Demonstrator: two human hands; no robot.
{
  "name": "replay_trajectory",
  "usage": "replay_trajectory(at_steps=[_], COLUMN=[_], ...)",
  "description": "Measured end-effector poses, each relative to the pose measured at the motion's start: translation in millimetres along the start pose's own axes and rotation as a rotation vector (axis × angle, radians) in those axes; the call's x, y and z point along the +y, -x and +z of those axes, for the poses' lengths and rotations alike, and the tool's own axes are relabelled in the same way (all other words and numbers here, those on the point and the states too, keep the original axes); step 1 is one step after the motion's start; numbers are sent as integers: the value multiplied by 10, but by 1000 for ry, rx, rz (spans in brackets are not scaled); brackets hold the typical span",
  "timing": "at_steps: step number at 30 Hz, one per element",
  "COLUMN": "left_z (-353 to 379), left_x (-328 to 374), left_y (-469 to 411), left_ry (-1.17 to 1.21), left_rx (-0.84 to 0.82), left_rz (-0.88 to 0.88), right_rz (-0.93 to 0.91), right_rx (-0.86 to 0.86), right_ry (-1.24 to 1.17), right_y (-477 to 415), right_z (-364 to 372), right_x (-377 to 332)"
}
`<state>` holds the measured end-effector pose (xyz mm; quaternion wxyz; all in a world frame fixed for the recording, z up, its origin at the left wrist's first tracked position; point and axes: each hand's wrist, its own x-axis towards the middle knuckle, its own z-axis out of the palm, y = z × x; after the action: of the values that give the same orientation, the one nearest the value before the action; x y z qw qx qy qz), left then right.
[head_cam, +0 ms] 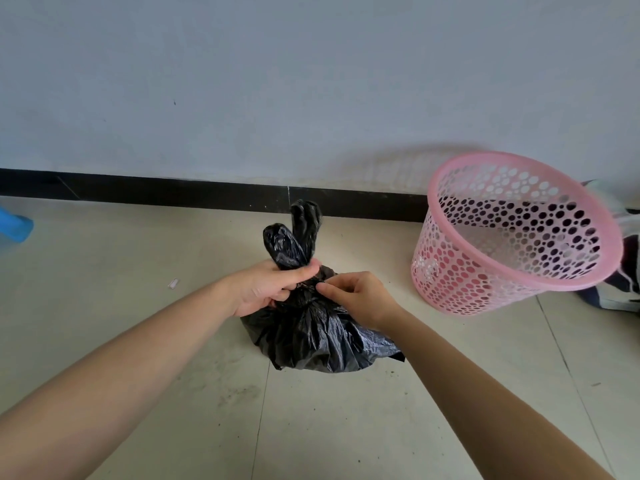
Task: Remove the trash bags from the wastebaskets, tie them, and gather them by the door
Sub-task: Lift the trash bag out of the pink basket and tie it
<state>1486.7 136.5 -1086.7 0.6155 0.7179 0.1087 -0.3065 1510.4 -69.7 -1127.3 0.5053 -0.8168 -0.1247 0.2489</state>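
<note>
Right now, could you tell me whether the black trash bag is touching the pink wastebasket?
Apart. The head view shows a strip of bare floor between the black trash bag and the pink wastebasket to its right.

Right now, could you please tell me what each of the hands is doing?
Left hand: grips the black trash bag at its twisted neck.
Right hand: pinches the bag's knot.

A plain pale wall [242,81] meets a black baseboard [138,192] above a scuffed cream tiled floor [104,271], a blue plastic object [14,226] at the left edge.
</note>
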Motion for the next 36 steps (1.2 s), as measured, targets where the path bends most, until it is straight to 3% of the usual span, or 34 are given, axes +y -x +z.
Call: replay_trajectory(at_steps=[7,12,17,19,21,24,28,32,36], left_z=[-44,14,-67,-135,-172,-200,-192,-184,-175], left_x=[-29,10,-52,-76,-127,-188,-188,-178,-166], left_y=[49,3,-34,-50,-59,-41,-29,-106,-77], left_ry=[65,55,190,273,386,506,543,518,427], left_rx=[10,-31,-8,13,23,49,59,145,159], left_rz=[-3,64,144,126,135,165,135,93,129], right_rz=[68,-46,-103,-65,34,115,176,243,306], right_rx=[-82,-100,345,438,469,412,291,218,187], right_ry=[-257,-415,-422,-433,-587,-1031,-1263,-1192,-895], right_y=[-135,-325,-408,-374,-311,-213,-89,-26,-42], right_z=[-221,-180,-124,-123,-148,-167,-62,4,-13], right_x=[-195,-605,-727,-623,-562,-560,-493,-423,-295])
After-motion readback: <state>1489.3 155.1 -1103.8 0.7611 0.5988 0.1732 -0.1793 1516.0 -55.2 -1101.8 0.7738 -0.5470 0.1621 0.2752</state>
